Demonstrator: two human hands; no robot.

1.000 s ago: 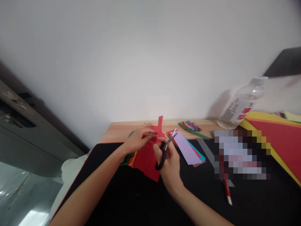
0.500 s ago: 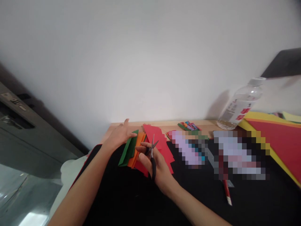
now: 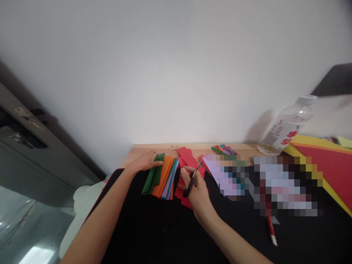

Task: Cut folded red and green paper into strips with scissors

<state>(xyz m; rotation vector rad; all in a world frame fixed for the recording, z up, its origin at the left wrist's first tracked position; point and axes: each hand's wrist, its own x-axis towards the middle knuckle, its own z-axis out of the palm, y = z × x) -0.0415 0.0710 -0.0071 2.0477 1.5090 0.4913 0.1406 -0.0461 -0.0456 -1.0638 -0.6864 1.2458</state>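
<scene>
My left hand (image 3: 143, 162) lies at the upper left of a folded green paper (image 3: 153, 179), its thumb across the paper and its other fingers bent beside the top edge. Right of the green paper, folded strips fan out: orange paper (image 3: 164, 176), then green, purple and blue edges. My right hand (image 3: 199, 190) is closed around a pair of scissors with black handles (image 3: 189, 186), blades pointing up and slightly apart. Beneath the scissors and my right fingers are several red paper pieces (image 3: 187, 156), partly covered by the hand.
Purple paper strips (image 3: 213, 168) lie to the right, partly blurred out. A small colourful bundle (image 3: 224, 149) sits near the wall. Farther right are a clear bottle (image 3: 288, 124), a red pen-like tool (image 3: 271, 231) and large red sheets (image 3: 327, 165). A black mat (image 3: 162, 234) covers the tabletop.
My right hand with the scissors has moved right, off the folded papers, uncovering purple and blue strips. My left fingers have lowered and bent in closer to the green paper. The view has shifted slightly.
</scene>
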